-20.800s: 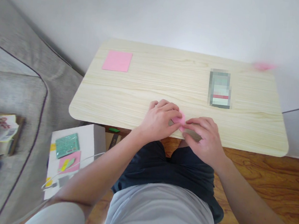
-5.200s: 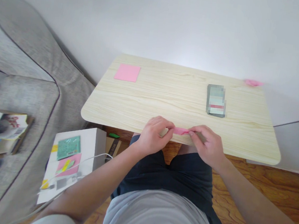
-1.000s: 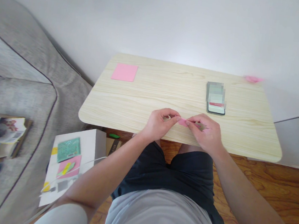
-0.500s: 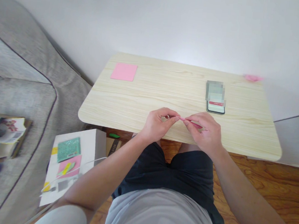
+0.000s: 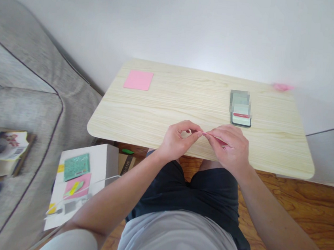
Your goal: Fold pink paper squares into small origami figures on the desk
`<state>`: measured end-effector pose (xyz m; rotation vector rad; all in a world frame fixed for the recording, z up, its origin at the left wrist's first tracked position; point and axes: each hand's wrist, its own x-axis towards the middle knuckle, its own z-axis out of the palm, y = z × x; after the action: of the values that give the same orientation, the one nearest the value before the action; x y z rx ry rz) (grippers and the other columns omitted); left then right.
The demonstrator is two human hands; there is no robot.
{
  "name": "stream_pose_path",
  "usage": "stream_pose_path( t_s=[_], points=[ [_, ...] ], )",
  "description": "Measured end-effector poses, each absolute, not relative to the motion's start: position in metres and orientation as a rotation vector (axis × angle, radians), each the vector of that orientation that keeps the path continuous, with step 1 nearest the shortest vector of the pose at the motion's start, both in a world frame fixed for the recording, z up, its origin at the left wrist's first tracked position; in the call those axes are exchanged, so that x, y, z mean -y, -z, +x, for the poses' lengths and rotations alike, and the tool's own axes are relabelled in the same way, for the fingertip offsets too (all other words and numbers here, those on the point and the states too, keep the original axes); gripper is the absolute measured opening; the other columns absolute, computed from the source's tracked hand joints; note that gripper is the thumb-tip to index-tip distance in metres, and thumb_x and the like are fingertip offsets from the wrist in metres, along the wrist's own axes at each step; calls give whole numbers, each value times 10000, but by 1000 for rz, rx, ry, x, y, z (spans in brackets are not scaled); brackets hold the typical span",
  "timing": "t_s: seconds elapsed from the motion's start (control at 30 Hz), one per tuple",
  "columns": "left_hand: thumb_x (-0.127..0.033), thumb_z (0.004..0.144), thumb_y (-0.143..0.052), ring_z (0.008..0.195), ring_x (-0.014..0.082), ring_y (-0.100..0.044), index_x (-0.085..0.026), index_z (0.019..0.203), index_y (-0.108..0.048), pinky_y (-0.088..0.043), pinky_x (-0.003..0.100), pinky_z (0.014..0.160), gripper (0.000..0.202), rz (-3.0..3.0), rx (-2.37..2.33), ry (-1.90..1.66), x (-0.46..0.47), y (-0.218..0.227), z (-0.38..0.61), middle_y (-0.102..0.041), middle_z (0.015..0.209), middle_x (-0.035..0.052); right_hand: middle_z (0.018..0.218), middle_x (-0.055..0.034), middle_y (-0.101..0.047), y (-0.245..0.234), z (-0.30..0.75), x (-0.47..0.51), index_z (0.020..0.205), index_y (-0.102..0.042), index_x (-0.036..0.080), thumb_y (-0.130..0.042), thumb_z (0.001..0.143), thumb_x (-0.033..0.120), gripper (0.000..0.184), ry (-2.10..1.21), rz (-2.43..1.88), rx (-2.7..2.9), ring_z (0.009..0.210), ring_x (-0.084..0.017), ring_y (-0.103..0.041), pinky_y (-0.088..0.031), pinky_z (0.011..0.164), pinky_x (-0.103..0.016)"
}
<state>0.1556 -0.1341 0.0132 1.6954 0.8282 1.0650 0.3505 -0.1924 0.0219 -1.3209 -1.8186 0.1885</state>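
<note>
A thin strip of folded pink paper (image 5: 218, 138) is held between my hands, seen nearly edge-on above the table's front edge. My left hand (image 5: 180, 139) pinches its left end between thumb and index finger. My right hand (image 5: 229, 147) grips it from the other side, thumb below and fingers above, covering much of it. The fingertips of both hands almost meet. Just beyond my right hand lies a phone (image 5: 240, 120) with its screen lit and partly blurred out. A flat pink paper square (image 5: 138, 80) rests at the table's back left.
The pale wooden table (image 5: 170, 97) stands against a white wall. A crumpled pink piece (image 5: 282, 87) sits at its back right corner. At left, a white box (image 5: 99, 155) carries a green packet (image 5: 77, 167), papers and a cable, beside a grey sofa (image 5: 35, 127).
Both hands have shifted very slightly, and the pink paper between the fingertips is turned a little. Everything else looks the same.
</note>
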Motion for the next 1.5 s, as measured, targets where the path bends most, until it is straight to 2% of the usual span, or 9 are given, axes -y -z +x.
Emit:
stream_pose_path(
  t_s=[0.2,0.43,0.63,1.17,1.5],
  points=[
    [-367,911,-740,828,170,-664,-205,898,-780,-514,323,789,167,1770,-823,-1097,136,-15,156,-766,881,47,928,-37,-789,-20,348,192,917,-771,301,-750,914,356,59,-181,-1319,1795,880,-256,-709,-523,883,-464],
    [-381,907,-750,826,168,-665,-199,891,-781,-508,325,796,185,1719,-852,-1140,133,-11,153,-767,878,47,1002,-39,-789,-25,351,198,1045,-798,330,-659,978,347,155,-419,-1343,1689,928,-253,-715,-577,868,-453],
    [-394,895,-760,830,172,-667,-192,899,-778,-510,325,801,203,1645,-842,-1126,132,-6,153,-770,884,51,942,-46,-774,-25,351,197,983,-792,309,-684,960,323,112,-366,-1323,1698,886,-249,-705,-583,871,-455],
    [-369,883,-768,848,171,-685,-174,893,-785,-515,307,813,196,1602,-852,-1103,121,0,148,-774,889,53,976,-48,-785,-18,364,192,974,-791,249,-705,951,327,119,-401,-1368,1694,909,-212,-728,-573,861,-369],
    [-385,845,-797,788,158,-659,-164,871,-777,-482,289,747,224,1531,-812,-1023,107,0,142,-762,848,51,999,-35,-811,-15,371,189,981,-821,254,-715,940,377,168,-541,-1421,1668,913,-209,-753,-570,839,-329]
  ],
)
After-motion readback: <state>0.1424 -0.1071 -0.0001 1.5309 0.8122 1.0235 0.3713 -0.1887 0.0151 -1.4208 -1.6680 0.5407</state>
